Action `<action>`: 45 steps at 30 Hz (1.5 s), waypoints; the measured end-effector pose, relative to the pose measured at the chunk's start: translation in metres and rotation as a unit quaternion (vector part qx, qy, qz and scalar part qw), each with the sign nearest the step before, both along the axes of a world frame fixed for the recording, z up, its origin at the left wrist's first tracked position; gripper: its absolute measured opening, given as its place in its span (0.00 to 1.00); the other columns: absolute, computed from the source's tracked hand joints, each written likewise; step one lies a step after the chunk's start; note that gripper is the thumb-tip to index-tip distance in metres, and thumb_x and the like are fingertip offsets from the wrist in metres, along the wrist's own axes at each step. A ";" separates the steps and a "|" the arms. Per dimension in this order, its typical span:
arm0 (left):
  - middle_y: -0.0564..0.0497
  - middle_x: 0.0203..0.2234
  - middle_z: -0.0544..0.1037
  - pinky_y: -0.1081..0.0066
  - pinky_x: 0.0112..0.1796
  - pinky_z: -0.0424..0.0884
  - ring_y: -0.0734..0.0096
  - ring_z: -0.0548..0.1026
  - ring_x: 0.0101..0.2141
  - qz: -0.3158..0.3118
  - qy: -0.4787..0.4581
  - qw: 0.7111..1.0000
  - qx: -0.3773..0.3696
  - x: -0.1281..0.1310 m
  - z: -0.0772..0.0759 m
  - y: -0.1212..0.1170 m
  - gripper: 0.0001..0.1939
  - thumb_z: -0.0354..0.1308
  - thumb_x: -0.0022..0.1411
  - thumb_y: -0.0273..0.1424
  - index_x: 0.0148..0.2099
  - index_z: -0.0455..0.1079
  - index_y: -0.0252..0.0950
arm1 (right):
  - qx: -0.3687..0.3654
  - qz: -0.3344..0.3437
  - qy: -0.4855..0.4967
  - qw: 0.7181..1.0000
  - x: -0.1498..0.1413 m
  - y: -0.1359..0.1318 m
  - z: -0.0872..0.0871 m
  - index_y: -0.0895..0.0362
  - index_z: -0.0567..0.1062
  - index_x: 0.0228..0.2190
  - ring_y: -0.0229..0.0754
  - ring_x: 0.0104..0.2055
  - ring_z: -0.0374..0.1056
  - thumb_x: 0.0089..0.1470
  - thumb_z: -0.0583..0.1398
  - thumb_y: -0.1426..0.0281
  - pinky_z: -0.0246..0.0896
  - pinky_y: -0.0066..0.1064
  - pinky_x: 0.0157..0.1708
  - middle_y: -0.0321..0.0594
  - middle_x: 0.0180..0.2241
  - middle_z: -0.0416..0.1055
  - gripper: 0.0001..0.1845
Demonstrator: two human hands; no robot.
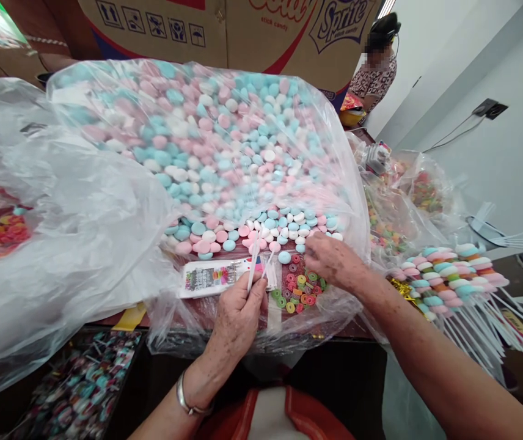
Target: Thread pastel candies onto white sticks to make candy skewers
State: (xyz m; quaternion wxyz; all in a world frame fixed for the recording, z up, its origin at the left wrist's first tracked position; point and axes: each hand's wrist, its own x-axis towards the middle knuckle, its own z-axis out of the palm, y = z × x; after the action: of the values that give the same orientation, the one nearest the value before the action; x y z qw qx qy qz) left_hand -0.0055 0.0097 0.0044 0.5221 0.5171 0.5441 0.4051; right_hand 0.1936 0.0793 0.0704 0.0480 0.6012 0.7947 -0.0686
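A big clear plastic bag (206, 122) full of pink, blue and white round candies lies in front of me, its mouth open toward me. My left hand (238, 318) is closed on two thin white sticks (255, 263) that point up toward the loose candies (261, 229) at the bag's mouth. My right hand (332, 260) reaches into the same pile, fingers curled over the candies; what they pinch is hidden. Small ring-shaped sweets (300, 290) in mixed colours lie between my hands, beside a printed label strip (215, 276).
Finished candy skewers (449, 278) with white sticks are stacked at the right. Crumpled clear plastic (69, 244) covers the left. A printed cardboard box (243, 30) stands behind the bag. Another person (376, 67) sits at the far end. Wrapped sweets (78, 385) fill a tray below left.
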 end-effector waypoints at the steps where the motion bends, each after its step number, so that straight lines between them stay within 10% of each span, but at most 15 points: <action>1: 0.59 0.15 0.65 0.77 0.18 0.55 0.78 0.57 0.14 -0.001 0.000 1.000 0.001 0.000 0.000 0.000 0.16 0.50 0.65 0.41 0.29 0.64 0.38 | 0.008 -0.020 0.022 1.000 0.004 -0.001 0.002 0.58 0.72 0.29 0.38 0.28 0.61 0.51 0.54 0.75 0.49 0.28 0.28 0.39 0.29 0.70 0.06; 7: 0.58 0.16 0.67 0.76 0.18 0.54 0.78 0.57 0.14 0.005 0.000 1.000 0.007 0.000 0.001 0.000 0.15 0.50 0.65 0.41 0.31 0.66 0.37 | -0.059 0.018 0.143 0.988 0.014 -0.024 0.009 0.57 0.69 0.28 0.36 0.28 0.60 0.52 0.54 0.76 0.50 0.26 0.30 0.34 0.25 0.66 0.05; 11: 0.58 0.16 0.66 0.76 0.17 0.53 0.78 0.57 0.14 0.006 0.008 1.000 0.003 0.000 0.000 0.000 0.16 0.50 0.65 0.41 0.29 0.65 0.37 | -0.090 0.086 0.101 0.987 0.019 -0.040 0.003 0.57 0.69 0.27 0.38 0.33 0.62 0.55 0.53 0.75 0.53 0.27 0.35 0.38 0.32 0.67 0.07; 21: 0.57 0.16 0.69 0.76 0.17 0.54 0.78 0.60 0.15 0.021 0.005 1.000 0.011 0.001 0.000 0.000 0.15 0.51 0.64 0.40 0.29 0.67 0.37 | -0.099 0.000 0.015 0.995 0.031 -0.036 0.015 0.58 0.72 0.32 0.40 0.35 0.66 0.57 0.50 0.78 0.55 0.28 0.36 0.42 0.34 0.70 0.12; 28: 0.57 0.17 0.69 0.77 0.17 0.54 0.79 0.58 0.15 0.012 0.004 1.000 0.011 0.000 0.000 0.001 0.14 0.51 0.65 0.40 0.32 0.68 0.36 | -0.147 0.095 0.076 0.982 0.026 -0.043 0.011 0.54 0.77 0.34 0.41 0.37 0.67 0.56 0.53 0.75 0.57 0.28 0.38 0.38 0.34 0.72 0.12; 45: 0.57 0.16 0.69 0.77 0.17 0.54 0.78 0.60 0.15 0.023 -0.001 0.999 0.024 0.001 -0.001 0.000 0.14 0.52 0.64 0.39 0.31 0.69 0.36 | 0.009 0.013 0.137 0.990 0.041 -0.029 -0.006 0.58 0.74 0.38 0.42 0.38 0.67 0.57 0.50 0.75 0.59 0.32 0.41 0.43 0.36 0.70 0.13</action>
State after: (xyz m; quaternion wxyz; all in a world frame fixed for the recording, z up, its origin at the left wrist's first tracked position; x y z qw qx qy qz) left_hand -0.0045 0.0101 0.0036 0.5006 0.5166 0.5449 0.4308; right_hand 0.2345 0.0499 0.0639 -0.0655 0.5763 0.8020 -0.1426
